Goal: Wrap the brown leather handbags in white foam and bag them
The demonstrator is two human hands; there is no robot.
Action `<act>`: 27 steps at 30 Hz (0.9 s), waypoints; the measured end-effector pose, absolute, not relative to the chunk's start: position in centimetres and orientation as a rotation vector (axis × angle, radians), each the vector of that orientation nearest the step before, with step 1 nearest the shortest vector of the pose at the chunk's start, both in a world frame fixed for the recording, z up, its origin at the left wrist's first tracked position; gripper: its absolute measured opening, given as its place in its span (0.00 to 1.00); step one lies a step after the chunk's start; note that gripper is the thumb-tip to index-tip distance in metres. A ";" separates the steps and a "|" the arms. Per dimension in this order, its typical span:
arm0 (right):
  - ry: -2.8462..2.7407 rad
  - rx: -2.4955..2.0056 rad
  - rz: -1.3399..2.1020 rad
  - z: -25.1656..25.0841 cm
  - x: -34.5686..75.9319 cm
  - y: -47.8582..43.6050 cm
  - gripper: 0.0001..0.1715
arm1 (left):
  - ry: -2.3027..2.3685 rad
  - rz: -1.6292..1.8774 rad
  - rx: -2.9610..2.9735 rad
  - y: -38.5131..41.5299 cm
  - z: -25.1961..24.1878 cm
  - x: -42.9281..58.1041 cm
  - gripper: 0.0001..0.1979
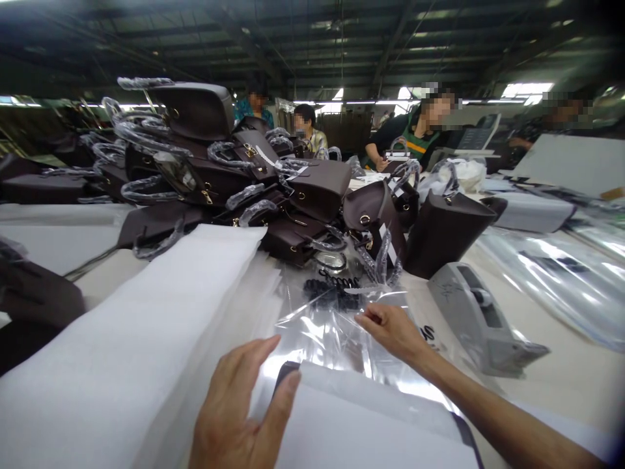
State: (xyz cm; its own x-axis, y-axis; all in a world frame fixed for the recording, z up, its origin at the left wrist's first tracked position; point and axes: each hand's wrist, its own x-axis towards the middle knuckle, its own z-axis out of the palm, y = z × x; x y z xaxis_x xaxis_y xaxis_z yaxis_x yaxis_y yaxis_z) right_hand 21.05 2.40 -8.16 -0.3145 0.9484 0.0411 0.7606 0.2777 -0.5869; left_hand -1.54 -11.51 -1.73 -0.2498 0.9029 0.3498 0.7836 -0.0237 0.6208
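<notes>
My left hand [244, 404] is open, thumb and fingers spread around the near corner of a dark brown bag [289, 370] that is mostly covered by a white sheet [371, 423]. The fingers do not visibly grip it. My right hand [390, 329] is closed in a pinch above clear plastic bags [312, 329] lying flat on the table; what sits between its fingertips, if anything, is too small to make out. Just beyond that hand lie coiled black cords [332, 286].
Dark brown handbags [317, 185] with plastic-wrapped handles are heaped across the back. A stack of white sheets [146, 339] lies at left. To the right stand a grey tape dispenser [481, 312] and more clear plastic bags [561, 273]. Several people work beyond the table.
</notes>
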 end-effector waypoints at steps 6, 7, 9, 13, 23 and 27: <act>-2.236 -1.451 0.509 -7.0 20.4 1.8 0.20 | 1.865 0.223 2.271 -2.4 0.8 4.7 0.18; -2.250 -1.428 0.482 -6.8 20.5 1.7 0.19 | 1.851 0.128 2.264 -1.3 0.2 5.3 0.15; -2.279 -1.386 0.427 -6.3 21.2 1.4 0.18 | 1.828 0.011 2.235 0.0 -1.1 5.5 0.10; -2.403 -1.275 0.175 -5.4 23.0 1.5 0.16 | 1.693 0.002 2.222 -0.3 -1.9 3.4 0.11; -2.505 -0.839 0.010 0.4 21.1 -3.9 0.13 | 1.663 0.216 2.271 -1.0 -0.7 1.3 0.15; -2.594 -0.932 0.705 -1.5 18.9 -3.3 0.18 | 1.687 0.339 2.287 -0.9 -1.2 1.8 0.14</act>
